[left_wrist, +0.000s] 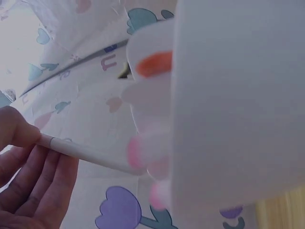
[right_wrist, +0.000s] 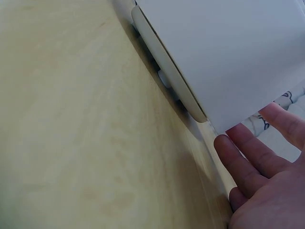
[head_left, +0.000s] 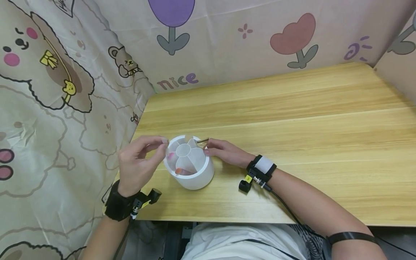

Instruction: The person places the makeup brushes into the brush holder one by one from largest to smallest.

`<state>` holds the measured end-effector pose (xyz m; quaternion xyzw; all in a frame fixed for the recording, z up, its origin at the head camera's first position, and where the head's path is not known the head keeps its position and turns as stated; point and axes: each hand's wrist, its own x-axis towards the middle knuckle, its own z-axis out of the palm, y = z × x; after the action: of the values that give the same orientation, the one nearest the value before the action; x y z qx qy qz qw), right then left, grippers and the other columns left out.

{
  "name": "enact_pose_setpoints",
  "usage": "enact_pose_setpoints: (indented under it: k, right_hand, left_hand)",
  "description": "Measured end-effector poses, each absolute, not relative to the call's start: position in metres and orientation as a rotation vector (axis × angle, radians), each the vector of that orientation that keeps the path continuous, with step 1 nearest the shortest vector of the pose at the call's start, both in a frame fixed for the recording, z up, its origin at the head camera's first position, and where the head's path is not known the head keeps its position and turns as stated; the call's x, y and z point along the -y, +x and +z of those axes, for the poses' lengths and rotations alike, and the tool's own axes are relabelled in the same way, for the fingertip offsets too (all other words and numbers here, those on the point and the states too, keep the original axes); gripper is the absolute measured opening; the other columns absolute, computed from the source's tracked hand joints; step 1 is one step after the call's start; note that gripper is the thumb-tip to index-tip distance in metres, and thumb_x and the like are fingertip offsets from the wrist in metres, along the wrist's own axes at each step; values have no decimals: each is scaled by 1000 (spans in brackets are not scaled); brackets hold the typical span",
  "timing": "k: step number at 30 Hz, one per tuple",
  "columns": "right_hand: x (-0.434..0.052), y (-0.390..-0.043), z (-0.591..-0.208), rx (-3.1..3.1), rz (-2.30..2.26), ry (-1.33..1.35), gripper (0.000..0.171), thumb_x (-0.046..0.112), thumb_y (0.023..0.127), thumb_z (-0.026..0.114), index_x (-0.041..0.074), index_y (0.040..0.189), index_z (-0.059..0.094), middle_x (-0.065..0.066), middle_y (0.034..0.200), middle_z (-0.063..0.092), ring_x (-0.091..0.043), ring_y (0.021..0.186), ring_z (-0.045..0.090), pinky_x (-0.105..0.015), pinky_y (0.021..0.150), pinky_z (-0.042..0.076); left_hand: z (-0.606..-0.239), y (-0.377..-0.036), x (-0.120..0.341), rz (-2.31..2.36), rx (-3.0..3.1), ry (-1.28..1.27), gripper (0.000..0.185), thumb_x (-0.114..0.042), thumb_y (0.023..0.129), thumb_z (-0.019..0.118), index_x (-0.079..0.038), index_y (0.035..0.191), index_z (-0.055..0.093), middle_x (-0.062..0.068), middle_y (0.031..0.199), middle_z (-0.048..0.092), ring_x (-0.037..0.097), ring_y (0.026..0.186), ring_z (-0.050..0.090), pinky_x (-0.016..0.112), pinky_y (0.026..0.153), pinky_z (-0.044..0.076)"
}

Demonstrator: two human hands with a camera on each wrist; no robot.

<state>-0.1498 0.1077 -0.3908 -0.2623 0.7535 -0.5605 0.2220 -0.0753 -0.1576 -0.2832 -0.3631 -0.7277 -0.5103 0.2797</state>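
A round white organizer (head_left: 195, 180) stands near the table's front left, its inside split into petal-like clear compartments around a middle ring. An orange-tipped item (head_left: 183, 171) and pink-tipped items (left_wrist: 138, 150) are in it. At its left rim my left hand (head_left: 141, 159) pinches a slim white stick (left_wrist: 90, 155) by one end between thumb and fingers; the far end reaches the compartments. Against the organizer's right wall lie the fairly straight fingers of my right hand (head_left: 224, 151). A thin brownish stick (head_left: 203, 141) shows by the rim near these fingertips; whether they touch it I cannot tell.
The wooden table (head_left: 292, 144) stretches far to the right. A patterned cloth (head_left: 227, 47) hangs behind it, and another cloth (head_left: 65, 144) hangs close along the left edge. Camera straps and a cable (head_left: 286, 207) run along both forearms.
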Motion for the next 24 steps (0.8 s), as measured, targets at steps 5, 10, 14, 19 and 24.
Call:
enact_pose_setpoints:
  k: [5,10,14,19,24]
  right_hand:
    - [-108,-150,-391,-2080,-1554,-728,29,44,103,53,23,121,63,-2,133,67,-23,132,56,-52,122,39]
    - [-107,-151,-392,-2073,-1561,-733,29,44,103,54,23,121,63,-2,133,67,-22,132,56,-51,122,39]
    - [-108,-151,-393,-2073,-1558,-733,29,44,103,53,23,121,63,-2,133,67,-22,132,56,-52,122,39]
    - [-108,-151,-392,-2071,-1565,-726,29,43,104,53,22,122,63,-3,133,67,-22,134,55,-52,123,39]
    - [-108,-151,-391,-2071,-1568,-734,29,43,104,54,22,122,63,-3,134,67,-22,135,55,-52,123,38]
  left_hand:
    - [-281,-74,150,-1400,1931,-1019,17,22,79,68,19,96,69,-3,105,77,8,99,75,25,93,62]
    - [-279,-72,142,-1448,1902,-1059,12,17,85,69,20,97,67,-3,107,77,9,99,75,25,92,63]
    - [-279,-70,135,-1463,1916,-1047,12,11,89,70,18,97,67,0,104,77,7,98,74,24,91,63]
    - [-280,-74,127,-1450,1924,-1118,14,16,86,68,17,100,68,25,96,73,8,99,75,24,91,63]
    - [-281,-76,122,-1431,1940,-1142,14,14,87,68,17,101,68,30,95,70,6,102,73,24,93,63]
